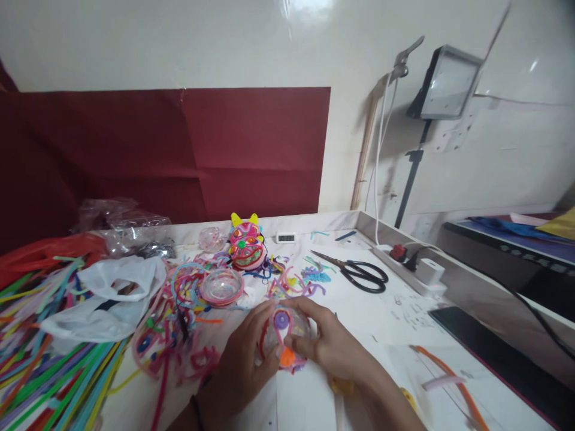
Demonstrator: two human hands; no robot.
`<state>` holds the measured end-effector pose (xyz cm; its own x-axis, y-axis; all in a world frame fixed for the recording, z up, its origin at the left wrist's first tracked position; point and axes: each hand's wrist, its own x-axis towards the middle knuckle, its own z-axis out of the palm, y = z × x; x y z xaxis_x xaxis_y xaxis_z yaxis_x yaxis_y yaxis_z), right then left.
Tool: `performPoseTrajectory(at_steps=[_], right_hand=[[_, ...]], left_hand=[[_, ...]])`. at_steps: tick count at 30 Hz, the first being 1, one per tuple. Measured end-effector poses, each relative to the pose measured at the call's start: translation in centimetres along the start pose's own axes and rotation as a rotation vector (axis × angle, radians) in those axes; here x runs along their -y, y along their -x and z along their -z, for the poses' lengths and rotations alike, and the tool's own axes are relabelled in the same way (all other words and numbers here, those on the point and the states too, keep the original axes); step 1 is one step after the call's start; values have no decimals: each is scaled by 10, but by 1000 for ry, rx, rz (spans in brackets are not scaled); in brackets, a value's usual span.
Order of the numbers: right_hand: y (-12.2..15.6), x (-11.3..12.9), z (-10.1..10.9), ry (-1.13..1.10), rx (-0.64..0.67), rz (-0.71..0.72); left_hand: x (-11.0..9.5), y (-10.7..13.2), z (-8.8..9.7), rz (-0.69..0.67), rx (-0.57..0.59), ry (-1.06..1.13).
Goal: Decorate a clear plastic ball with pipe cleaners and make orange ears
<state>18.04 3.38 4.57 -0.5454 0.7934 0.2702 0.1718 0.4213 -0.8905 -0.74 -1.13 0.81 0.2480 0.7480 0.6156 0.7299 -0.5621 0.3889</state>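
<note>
Near the table's front, a clear round plastic piece (300, 322) is trimmed with pink and red pipe cleaners. On it are a purple coiled eye (281, 320) and an orange patch (286, 357). My left hand (245, 347) grips its left side, the thumb at the lower edge. From the right, my right hand (330, 341) holds it with fingers over the top and thumb beside the purple coil. Beyond my hands stands a colourful pipe-cleaner figure (245, 242) with yellow ears. A clear plastic bowl (222, 287) with a pink rim lies to the left among curled pipe cleaners.
Black-handled scissors (359, 272) lie at the right. A power strip (417, 278) runs along the right edge, near a dark flat slab (489, 359). Loose pipe cleaners (67, 383) and a white plastic bag (121, 275) fill the left. A small digital display (286, 237) stands at the back.
</note>
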Motion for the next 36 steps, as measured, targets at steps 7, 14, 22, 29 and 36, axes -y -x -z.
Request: performPoseTrajectory(at_steps=[7, 14, 22, 29, 36], right_hand=[[-1, 4, 0, 22, -8, -31], [0, 2, 2, 26, -7, -25], [-2, -2, 2, 49, -20, -21], [-2, -1, 2, 35, -3, -21], [-2, -2, 2, 29, 12, -26]], left_hand=[[-1, -1, 2, 69, 16, 96], [-1, -4, 0, 97, -13, 98], [2, -12, 7, 152, 32, 138], [-3, -21, 16, 256, 103, 218], [-1, -32, 26, 295, 234, 215]])
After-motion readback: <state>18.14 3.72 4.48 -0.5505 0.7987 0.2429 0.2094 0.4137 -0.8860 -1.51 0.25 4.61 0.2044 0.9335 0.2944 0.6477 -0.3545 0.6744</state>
